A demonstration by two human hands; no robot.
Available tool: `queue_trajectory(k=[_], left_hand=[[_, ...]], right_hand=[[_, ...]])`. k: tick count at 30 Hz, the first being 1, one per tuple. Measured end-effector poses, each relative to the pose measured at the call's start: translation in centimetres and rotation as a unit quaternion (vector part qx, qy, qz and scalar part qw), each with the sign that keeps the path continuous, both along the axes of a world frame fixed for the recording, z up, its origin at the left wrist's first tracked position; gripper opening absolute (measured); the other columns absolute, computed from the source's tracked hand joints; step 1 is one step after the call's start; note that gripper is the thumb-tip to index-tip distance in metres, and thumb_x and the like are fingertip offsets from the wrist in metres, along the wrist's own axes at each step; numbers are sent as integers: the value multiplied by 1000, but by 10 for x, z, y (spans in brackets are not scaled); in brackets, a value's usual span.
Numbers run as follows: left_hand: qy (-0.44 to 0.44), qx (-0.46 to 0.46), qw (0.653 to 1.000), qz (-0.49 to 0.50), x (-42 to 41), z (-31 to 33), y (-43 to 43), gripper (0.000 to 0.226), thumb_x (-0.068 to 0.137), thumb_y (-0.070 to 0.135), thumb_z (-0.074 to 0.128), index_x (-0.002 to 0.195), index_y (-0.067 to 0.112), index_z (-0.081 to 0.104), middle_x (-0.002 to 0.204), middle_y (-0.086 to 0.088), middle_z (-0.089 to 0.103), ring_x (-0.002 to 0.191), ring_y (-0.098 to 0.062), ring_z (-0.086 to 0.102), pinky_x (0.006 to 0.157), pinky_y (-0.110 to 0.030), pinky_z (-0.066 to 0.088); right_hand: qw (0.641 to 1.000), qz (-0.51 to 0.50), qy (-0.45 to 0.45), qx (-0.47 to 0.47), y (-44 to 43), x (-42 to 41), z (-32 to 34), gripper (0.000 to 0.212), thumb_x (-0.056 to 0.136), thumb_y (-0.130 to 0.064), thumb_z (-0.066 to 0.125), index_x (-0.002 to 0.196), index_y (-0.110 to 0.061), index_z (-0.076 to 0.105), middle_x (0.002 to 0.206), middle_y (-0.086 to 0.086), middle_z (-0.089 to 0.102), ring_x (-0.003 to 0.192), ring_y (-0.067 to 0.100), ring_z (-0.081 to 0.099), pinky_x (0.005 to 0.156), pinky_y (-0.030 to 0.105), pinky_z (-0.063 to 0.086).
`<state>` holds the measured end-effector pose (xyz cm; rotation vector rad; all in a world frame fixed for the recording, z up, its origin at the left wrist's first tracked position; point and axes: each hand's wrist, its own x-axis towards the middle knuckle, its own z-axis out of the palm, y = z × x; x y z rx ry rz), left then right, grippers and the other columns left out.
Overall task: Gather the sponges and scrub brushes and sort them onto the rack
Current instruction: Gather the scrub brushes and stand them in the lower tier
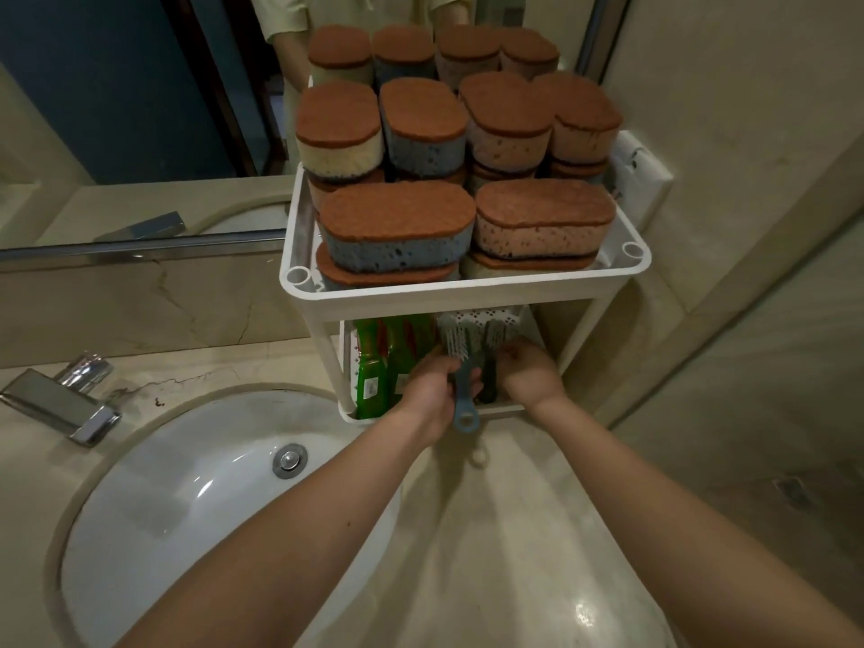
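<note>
A white two-tier rack (467,292) stands on the counter against the mirror. Its top tier is packed with several brown-topped sponges (397,226) stacked in layers. On the lower tier my left hand (432,385) grips the handle of a blue-grey scrub brush (460,367), bristles up and handle loop hanging over the tier's front edge. My right hand (528,374) holds a dark-handled scrub brush (491,362) right beside it. Both hands reach in under the top tier.
Green packaged items (378,362) fill the left part of the lower tier. A white sink basin (224,484) with a chrome tap (65,399) lies to the left. A wall and power socket (640,175) stand to the rack's right.
</note>
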<state>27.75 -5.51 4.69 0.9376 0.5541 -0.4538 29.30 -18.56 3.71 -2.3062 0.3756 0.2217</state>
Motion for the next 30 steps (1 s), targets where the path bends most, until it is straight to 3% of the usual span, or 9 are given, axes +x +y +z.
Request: queue_trajectory(k=[3, 6, 10, 15, 19, 23, 26, 28, 30], left_hand=[[29, 7, 999, -25, 9, 8, -17, 18, 97, 8, 39, 103, 12, 55, 97, -15, 62, 80, -25, 62, 52, -35, 55], [28, 17, 999, -24, 20, 4, -32, 23, 96, 9, 44, 114, 7, 58, 110, -13, 64, 94, -23, 62, 67, -34, 49], [7, 23, 998, -53, 26, -2, -43, 16, 97, 8, 44, 104, 10, 59, 100, -7, 64, 92, -19, 60, 74, -29, 48], [-61, 148, 981, -106, 27, -18, -39, 18, 97, 10, 46, 101, 18, 61, 103, -6, 65, 98, -21, 62, 90, -34, 51], [-76, 115, 983, -123, 25, -19, -33, 20, 99, 18, 45, 101, 26, 63, 107, 1, 67, 91, -9, 64, 71, -20, 49], [-67, 97, 982, -147, 28, -14, -40, 37, 101, 30, 41, 131, 15, 55, 135, -3, 58, 123, -17, 55, 85, -22, 44], [-56, 94, 978, -175, 28, -13, -43, 48, 102, 44, 34, 138, 17, 50, 140, -2, 54, 130, -19, 50, 86, -29, 42], [-57, 113, 973, -191, 26, -15, -44, 51, 100, 51, 30, 138, 22, 51, 138, 0, 56, 126, -18, 52, 80, -30, 44], [-60, 121, 971, -198, 25, -18, -44, 56, 99, 56, 28, 139, 23, 49, 139, 1, 55, 125, -19, 52, 84, -32, 42]], right_hand=[[979, -68, 85, 175, 3, -22, 9, 27, 100, -38, 39, 95, -18, 57, 80, 14, 70, 53, 25, 67, 43, 26, 49], [967, -81, 132, 201, -1, -31, 10, 32, 100, -39, 37, 115, -13, 50, 86, 11, 70, 47, 18, 66, 36, 19, 43], [941, -167, 85, 282, -9, -30, 8, 19, 98, -8, 37, 107, -7, 53, 61, 8, 55, 37, 16, 46, 36, 19, 29], [931, -231, 20, 284, 2, -24, 0, 24, 97, -4, 36, 114, -13, 51, 71, 11, 58, 42, 16, 48, 34, 20, 36], [920, -264, -17, 289, 17, -25, -7, 27, 95, -2, 36, 113, -18, 47, 82, 10, 59, 50, 18, 53, 37, 21, 40], [920, -258, -13, 295, 13, -23, -11, 40, 93, 2, 38, 127, -15, 49, 97, 9, 62, 71, 25, 62, 45, 25, 44], [923, -232, 2, 306, 11, -23, -11, 47, 93, 1, 38, 137, -16, 44, 116, 15, 63, 92, 33, 66, 52, 29, 53], [907, -231, 2, 352, 11, -24, -12, 54, 92, 3, 37, 141, -18, 41, 122, 17, 61, 102, 35, 64, 64, 35, 59], [893, -240, -4, 381, 11, -26, -13, 58, 90, 5, 36, 143, -18, 40, 127, 18, 59, 109, 36, 61, 84, 46, 57]])
